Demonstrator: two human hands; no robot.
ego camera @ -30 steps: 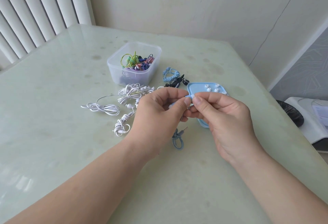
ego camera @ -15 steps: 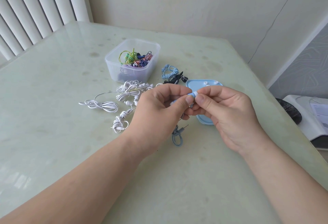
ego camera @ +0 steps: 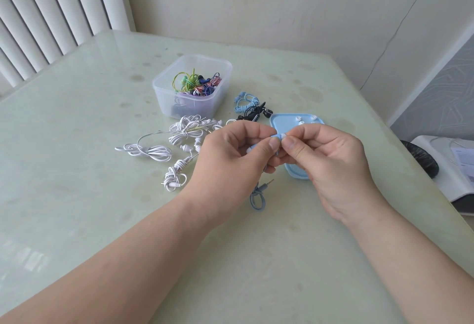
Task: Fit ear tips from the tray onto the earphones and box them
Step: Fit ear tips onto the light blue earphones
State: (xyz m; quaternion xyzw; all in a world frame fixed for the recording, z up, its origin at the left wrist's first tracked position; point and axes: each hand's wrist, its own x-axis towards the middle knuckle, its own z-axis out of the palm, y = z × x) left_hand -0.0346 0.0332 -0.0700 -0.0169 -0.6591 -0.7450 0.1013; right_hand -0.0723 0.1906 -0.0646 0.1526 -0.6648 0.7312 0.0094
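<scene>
Several coloured earphones (ego camera: 197, 83) sit in the far box (ego camera: 157, 85); white bundles (ego camera: 184, 131) wait — left hand (ego camera: 230, 154) pinches a blue earbud (ego camera: 275, 136), right hand (ego camera: 331, 159) pinches a white tip (ego camera: 283, 135).

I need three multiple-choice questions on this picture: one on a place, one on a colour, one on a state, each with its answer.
1. Where is the blue tray, relative to the clear box? A. Inside it. B. On the table, right of it. C. Stacked on it.
2. The earbud the left hand pinches is: A. Red. B. Black. C. Light blue.
3. The clear box is: A. Open, earphones inside. B. Lidded. C. Empty.
1 B: it lies on the table beside the box. 2 C: light blue shows beside the ear tip the right hand pinches. 3 A: no lid, coloured earphones within.
</scene>
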